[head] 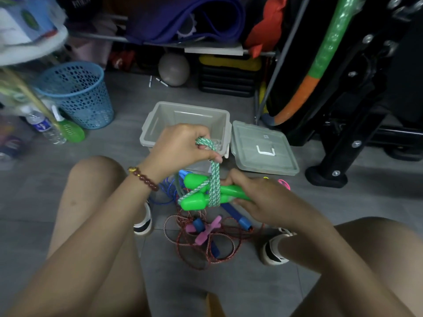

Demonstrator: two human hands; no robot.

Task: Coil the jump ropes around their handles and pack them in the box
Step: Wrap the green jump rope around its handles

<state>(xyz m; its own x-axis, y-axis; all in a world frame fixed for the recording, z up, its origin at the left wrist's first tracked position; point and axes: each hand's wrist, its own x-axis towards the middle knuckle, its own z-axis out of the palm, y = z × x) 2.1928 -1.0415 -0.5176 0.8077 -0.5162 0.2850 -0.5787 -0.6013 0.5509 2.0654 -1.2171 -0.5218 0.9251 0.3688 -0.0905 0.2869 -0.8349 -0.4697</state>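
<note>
Grey floor tiles between your knees carry a tangle of jump ropes — a red rope (180,242), pink handles (206,232), a blue handle (242,219) — while the grey box (187,115) stands open just beyond, its lid (263,147) lying flat at its right. Your right hand (258,197) curls round the two green handles (196,191), held side by side above the tangle. Your left hand (180,145), fingers closed, pinches a bunch of the green-and-white rope (215,177) and holds it taut above the handles, where several turns wrap both. Far left stands a blue basket (77,94).
</note>
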